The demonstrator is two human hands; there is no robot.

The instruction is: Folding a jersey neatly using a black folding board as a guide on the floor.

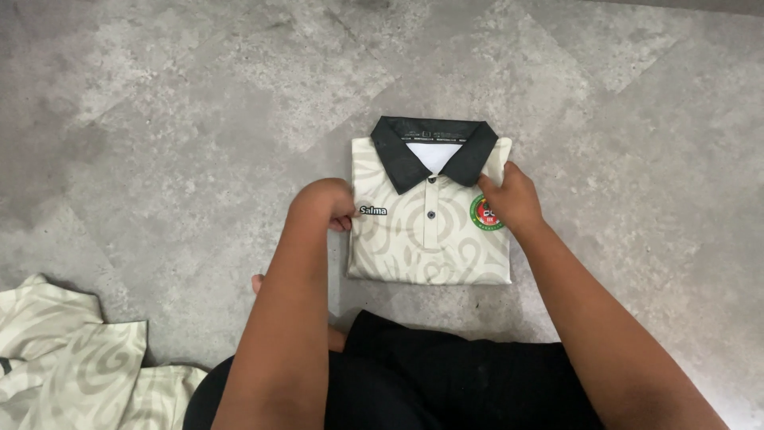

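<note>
One folded cream polo shirt [430,231] with a black collar lies on the grey floor [159,119], open floor on every side. Left hand [328,203] curls around its left edge; right hand [513,199] pinches the right edge. A second cream garment [72,358] lies well apart, lower left.

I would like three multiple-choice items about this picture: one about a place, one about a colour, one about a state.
1. Where does the second shirt lie?
A. lower left on the floor
B. on top of the folded shirt
C. upper right

2. What colour is the collar of the folded shirt?
A. red
B. black
C. white

3. How is the left hand?
A. flat and open
B. closed at the shirt's left edge
C. raised off the floor

Answers: 1 A, it shows at the lower left corner. 2 B, the collar is dark above the pale body. 3 B, the fingers are curled at that edge; the right hand rests on the other side.
</note>
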